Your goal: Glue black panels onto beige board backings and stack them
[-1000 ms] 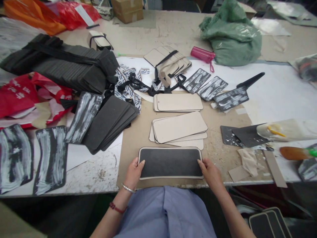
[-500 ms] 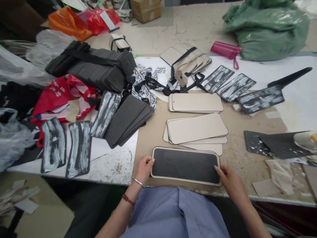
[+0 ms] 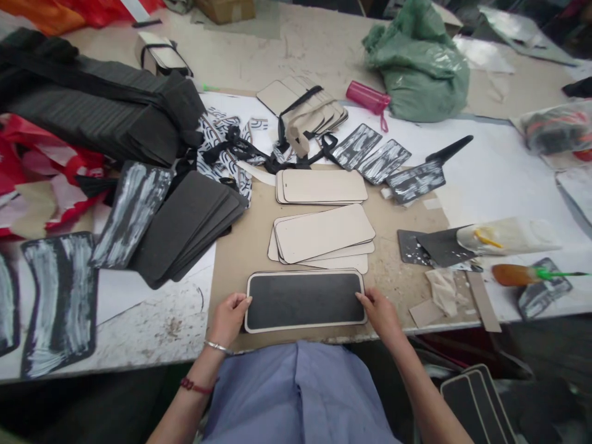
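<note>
A black rounded panel (image 3: 305, 301) lies on a slightly larger beige board, whose pale rim shows all round it, at the table's front edge. My left hand (image 3: 230, 317) pinches its left end between thumb and fingers. At the opposite end, my right hand (image 3: 382, 314) has thumb and fingertips closed on the right edge. Just beyond the panel sit loosely stacked beige boards (image 3: 326, 234), and behind those another beige stack (image 3: 324, 186). To the left, plain black panels (image 3: 185, 222) are fanned out beside a panel smeared with white (image 3: 134, 209).
More white-smeared panels (image 3: 60, 302) lie at left; others are at the back right, one under a black-handled tool (image 3: 451, 149). A large strapped black stack (image 3: 106, 105) stands back left. A green bag (image 3: 420, 68), pink pouch (image 3: 367, 94) and orange-handled tool (image 3: 513, 275) lie rightward.
The view has turned right, so the table's contents appear farther left. The black panel now sits straighter on its beige board, with both hands still at its ends.
</note>
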The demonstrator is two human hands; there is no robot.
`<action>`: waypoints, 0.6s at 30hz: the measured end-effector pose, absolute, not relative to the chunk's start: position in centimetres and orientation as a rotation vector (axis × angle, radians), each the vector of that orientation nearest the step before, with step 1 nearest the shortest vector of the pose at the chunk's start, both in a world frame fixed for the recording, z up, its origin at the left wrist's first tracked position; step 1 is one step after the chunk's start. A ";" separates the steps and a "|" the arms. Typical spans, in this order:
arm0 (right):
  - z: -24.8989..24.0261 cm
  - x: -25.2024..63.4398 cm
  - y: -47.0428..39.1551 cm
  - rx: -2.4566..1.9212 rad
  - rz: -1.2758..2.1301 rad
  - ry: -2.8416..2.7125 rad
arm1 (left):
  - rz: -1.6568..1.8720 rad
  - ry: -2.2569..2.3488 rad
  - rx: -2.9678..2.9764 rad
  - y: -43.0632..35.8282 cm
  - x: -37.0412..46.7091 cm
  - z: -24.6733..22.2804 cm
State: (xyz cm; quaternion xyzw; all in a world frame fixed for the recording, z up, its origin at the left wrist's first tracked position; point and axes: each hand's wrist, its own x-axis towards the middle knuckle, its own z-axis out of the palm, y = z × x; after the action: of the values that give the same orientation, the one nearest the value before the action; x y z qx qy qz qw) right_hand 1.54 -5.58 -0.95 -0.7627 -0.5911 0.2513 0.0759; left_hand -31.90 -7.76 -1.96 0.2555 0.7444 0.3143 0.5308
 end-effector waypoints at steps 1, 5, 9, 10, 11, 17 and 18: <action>-1.0 1.6 -5.6 -2.282 0.752 -1.779 | 0.747 1.776 0.613 -7.7 -31.9 -1.9; -1.1 1.7 -5.7 -2.248 0.778 -1.797 | 0.744 1.775 0.619 -7.7 -31.8 -1.8; -1.0 1.6 -5.5 -2.265 0.779 -1.771 | 0.754 1.756 0.612 -7.8 -31.8 -1.9; -0.9 1.5 -5.4 -2.272 0.787 -1.760 | 0.752 1.749 0.607 -7.9 -31.8 -1.9; -0.9 1.4 -5.3 -2.278 0.794 -1.751 | 0.749 1.742 0.601 -7.9 -31.8 -1.8; -0.7 1.3 -5.0 -2.247 0.823 -1.767 | 0.740 1.727 0.579 -7.6 -31.6 -1.0; -0.8 1.4 -5.0 -2.243 0.832 -1.773 | 0.736 1.730 0.586 -7.6 -31.6 -0.9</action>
State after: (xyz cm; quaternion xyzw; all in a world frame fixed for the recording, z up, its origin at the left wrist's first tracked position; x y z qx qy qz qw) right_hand 1.37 -5.00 -0.84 -0.7508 -0.5934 0.2783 0.0820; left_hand -31.55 -7.56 -0.93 0.2479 0.7318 0.3116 0.5531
